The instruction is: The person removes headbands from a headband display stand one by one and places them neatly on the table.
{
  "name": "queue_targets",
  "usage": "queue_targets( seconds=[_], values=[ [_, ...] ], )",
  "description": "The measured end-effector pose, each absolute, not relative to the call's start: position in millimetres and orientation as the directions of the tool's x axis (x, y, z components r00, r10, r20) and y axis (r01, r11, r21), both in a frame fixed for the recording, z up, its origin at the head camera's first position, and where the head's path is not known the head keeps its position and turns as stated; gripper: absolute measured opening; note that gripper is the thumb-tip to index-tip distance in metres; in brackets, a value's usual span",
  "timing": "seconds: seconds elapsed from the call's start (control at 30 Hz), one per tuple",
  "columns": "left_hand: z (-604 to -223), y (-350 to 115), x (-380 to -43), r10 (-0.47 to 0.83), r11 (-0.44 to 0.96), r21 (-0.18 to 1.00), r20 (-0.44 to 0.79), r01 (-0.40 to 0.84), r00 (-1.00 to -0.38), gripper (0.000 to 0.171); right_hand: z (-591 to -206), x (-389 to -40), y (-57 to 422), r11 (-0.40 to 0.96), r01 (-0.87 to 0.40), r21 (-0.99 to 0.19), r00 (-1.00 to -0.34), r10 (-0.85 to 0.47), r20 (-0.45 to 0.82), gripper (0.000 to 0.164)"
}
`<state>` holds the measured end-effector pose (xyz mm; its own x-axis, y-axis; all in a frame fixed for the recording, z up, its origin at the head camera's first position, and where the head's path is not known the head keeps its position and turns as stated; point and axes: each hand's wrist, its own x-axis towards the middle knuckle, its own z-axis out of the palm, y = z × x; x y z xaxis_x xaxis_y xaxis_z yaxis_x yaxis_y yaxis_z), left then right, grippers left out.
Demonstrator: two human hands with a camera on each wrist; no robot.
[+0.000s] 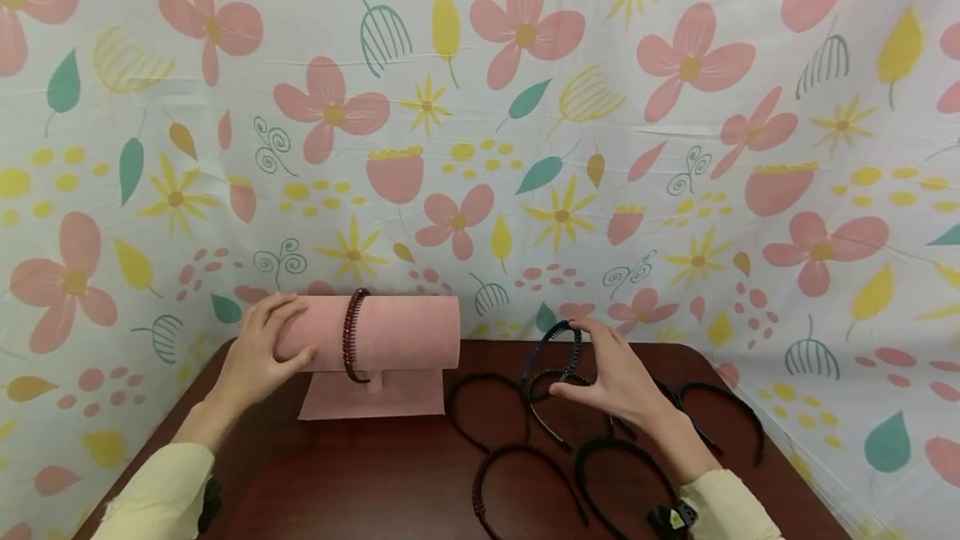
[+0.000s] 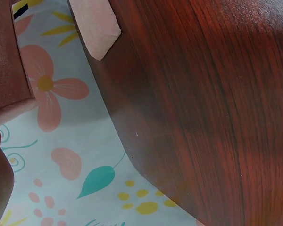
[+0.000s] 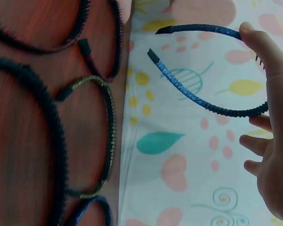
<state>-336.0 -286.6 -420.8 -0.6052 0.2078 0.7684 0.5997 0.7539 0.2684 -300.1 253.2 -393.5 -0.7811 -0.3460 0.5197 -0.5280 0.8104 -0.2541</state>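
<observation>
My left hand grips the left end of a pink padded headband stand, fingers over the top and thumb at the front. Around the middle of its roll sits a dark red toothed headband. To the right, my right hand pinches a glittery blue headband by its curved part, raised above the table. In the right wrist view its two dark-tipped ends point away from the hand. The left wrist view catches only part of the roll and the base.
Several more headbands lie on the dark wooden table around and below my right hand, among them a gold-toned one, a dark red one and a thick black one. A flower-patterned curtain hangs close behind the table.
</observation>
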Motion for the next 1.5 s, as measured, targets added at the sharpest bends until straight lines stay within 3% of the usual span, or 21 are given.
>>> queue_targets(
  seconds=[0.47, 0.77, 0.93, 1.17, 1.5],
  values=[
    [-417.4, -290.5, -336.8, 0.220, 0.738, 0.262, 0.777, 0.622, -0.589, 0.068, -391.3, -280.5, 297.9, 0.769, -0.570, -0.288, -0.727, -0.310, 0.613, 0.100],
    [-424.1, -296.9, -331.6, 0.209, 0.724, 0.279, 0.783, 0.631, -0.586, 0.067, -377.0, -278.3, 311.0, 0.754, -0.616, -0.227, -0.624, -0.291, 0.725, 0.086],
    [-423.8, -301.0, -330.9, 0.209, 0.718, 0.274, 0.791, 0.639, -0.575, 0.068, -369.0, -279.4, 311.5, 0.742, -0.643, -0.187, -0.589, -0.323, 0.741, 0.087],
    [-423.2, -297.9, -336.2, 0.216, 0.719, 0.265, 0.793, 0.643, -0.569, 0.066, -375.6, -271.2, 320.5, 0.759, -0.627, -0.176, -0.615, -0.344, 0.709, 0.097],
    [-423.6, -286.0, -338.4, 0.225, 0.704, 0.266, 0.796, 0.658, -0.562, 0.065, -397.0, -253.2, 346.0, 0.812, -0.556, -0.175, -0.683, -0.327, 0.654, 0.100]
  ],
)
